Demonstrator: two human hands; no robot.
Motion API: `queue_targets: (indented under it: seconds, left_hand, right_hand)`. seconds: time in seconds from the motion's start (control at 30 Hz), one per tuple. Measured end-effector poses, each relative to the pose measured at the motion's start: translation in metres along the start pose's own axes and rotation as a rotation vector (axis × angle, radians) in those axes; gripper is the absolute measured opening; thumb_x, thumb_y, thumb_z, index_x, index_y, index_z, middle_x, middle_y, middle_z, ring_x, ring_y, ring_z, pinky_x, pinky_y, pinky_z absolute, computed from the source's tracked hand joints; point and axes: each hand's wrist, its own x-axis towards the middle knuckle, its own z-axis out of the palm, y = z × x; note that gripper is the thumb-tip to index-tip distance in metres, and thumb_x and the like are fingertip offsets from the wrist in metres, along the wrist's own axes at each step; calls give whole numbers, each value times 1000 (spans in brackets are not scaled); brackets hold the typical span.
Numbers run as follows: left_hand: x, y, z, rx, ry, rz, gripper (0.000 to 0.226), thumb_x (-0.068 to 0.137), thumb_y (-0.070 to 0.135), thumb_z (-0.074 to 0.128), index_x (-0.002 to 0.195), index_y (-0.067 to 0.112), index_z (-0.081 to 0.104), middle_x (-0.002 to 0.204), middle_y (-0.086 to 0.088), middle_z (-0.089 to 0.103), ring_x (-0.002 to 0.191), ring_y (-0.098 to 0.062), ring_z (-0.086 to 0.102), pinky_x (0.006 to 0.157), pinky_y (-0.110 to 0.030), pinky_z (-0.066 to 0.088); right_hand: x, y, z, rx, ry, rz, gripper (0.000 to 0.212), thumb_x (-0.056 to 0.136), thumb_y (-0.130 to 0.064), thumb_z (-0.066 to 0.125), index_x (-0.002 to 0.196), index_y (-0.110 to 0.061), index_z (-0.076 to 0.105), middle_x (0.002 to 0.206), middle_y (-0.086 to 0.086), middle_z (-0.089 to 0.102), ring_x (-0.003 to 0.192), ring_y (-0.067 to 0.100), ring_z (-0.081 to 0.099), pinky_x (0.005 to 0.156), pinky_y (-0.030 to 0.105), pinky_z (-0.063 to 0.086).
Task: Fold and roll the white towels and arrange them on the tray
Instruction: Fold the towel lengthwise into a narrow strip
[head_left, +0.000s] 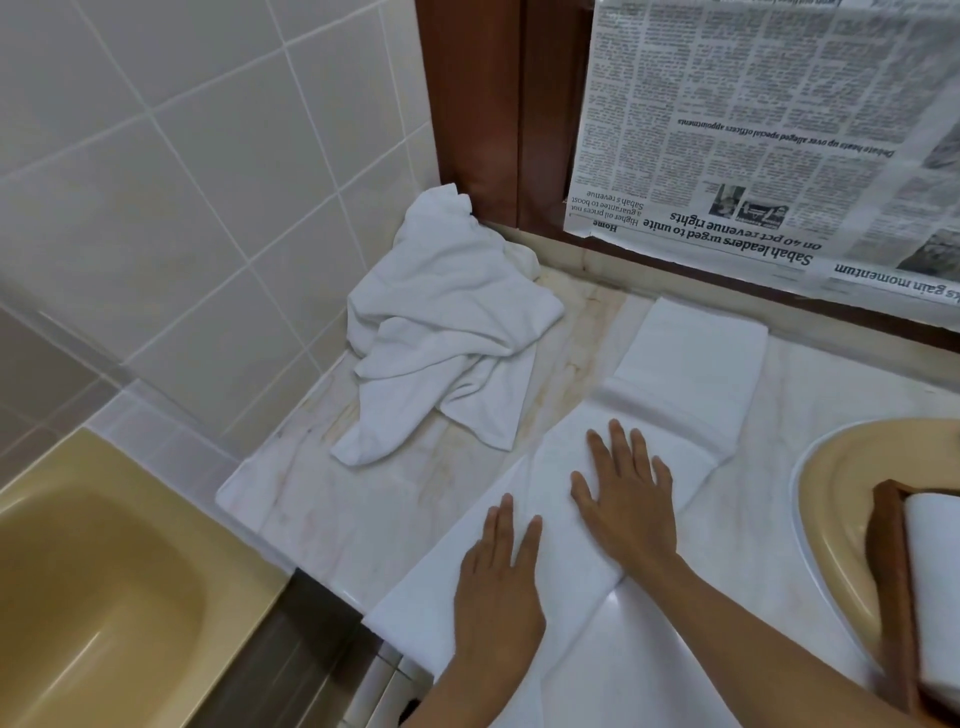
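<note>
Pressing hands: your left hand (498, 587) and right hand (626, 509) lie flat on the long towel (561, 452), fingers straight and slightly spread, gripping nothing.
Long towel: stretched on the counter (363, 504) just left of the basin (831, 478).
Crumpled towel (441, 322): heaped well left of the basin, beyond the long towel, in the tiled corner.
Tray (891, 571): rests in the basin at its right side, a rolled towel (935, 571) lying on it.

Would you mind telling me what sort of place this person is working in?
Most likely a bathroom, perhaps a hotel's: a beige bathtub beside the tiled wall, a matching basin set in the marble counter, and white towels on it.
</note>
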Motion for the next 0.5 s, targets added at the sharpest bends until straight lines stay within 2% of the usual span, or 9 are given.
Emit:
queue_targets:
  seconds: [0.07,0.1,0.17,0.23,0.3,0.4,0.47,0.5]
  left_hand:
    - [-9,-6,-14,-44,-16,-61,106,47,22,87,142,27,41,145,-3,50,124,-17,58,84,-27,53]
    - [-12,-8,-22,-33,16,-92,103,60,24,84,149,27,31,150,-1,44,127,-16,54,88,-27,52]
    - [-20,-11,-35,-60,61,-150,83,86,12,58,153,31,13,155,3,26,134,-14,41,95,-25,45]
    - [-28,-20,-46,-224,16,-296,71,87,6,45,148,34,21,142,7,35,124,-12,45,92,-25,46]
    - [-34,-34,-56,-376,1,-432,55,85,8,44,131,38,39,120,11,53,105,-14,57,84,-25,47]
    - [-30,-60,-69,-619,-144,-579,34,81,3,46,101,26,62,90,7,64,80,-12,62,63,-20,48]
    - [-24,-74,-78,-682,-307,-664,31,78,-7,46,86,16,64,82,1,63,78,-18,63,53,-17,43]
    - [-22,-80,-84,-666,-390,-690,28,74,-6,48,87,12,64,84,-3,63,85,-24,64,56,-17,43]
  right_hand:
    - [0,-1,0,2,10,0,76,88,-61,6,156,-29,20,165,-2,6,152,20,2,120,44,8]
    - [0,-1,0,1,10,2,76,88,-61,6,156,-29,20,165,-2,6,152,20,2,119,44,8]
    - [1,0,1,-16,6,2,76,88,-61,5,156,-29,20,165,-2,6,152,20,2,119,44,8]
    - [0,0,2,-21,8,1,76,88,-60,5,156,-28,21,165,-2,6,152,20,2,119,44,8]
    - [0,0,3,-21,12,1,76,89,-60,5,156,-28,22,165,-1,7,152,21,3,119,44,9]
    - [1,0,4,-34,6,3,76,89,-60,5,156,-28,21,165,-1,6,152,21,3,119,44,9]
    - [1,-1,4,-33,13,6,75,90,-59,7,155,-27,24,165,-1,10,152,22,6,119,45,11]
    - [1,-1,4,-32,17,7,74,90,-59,9,155,-27,25,165,0,12,152,23,8,119,46,13]
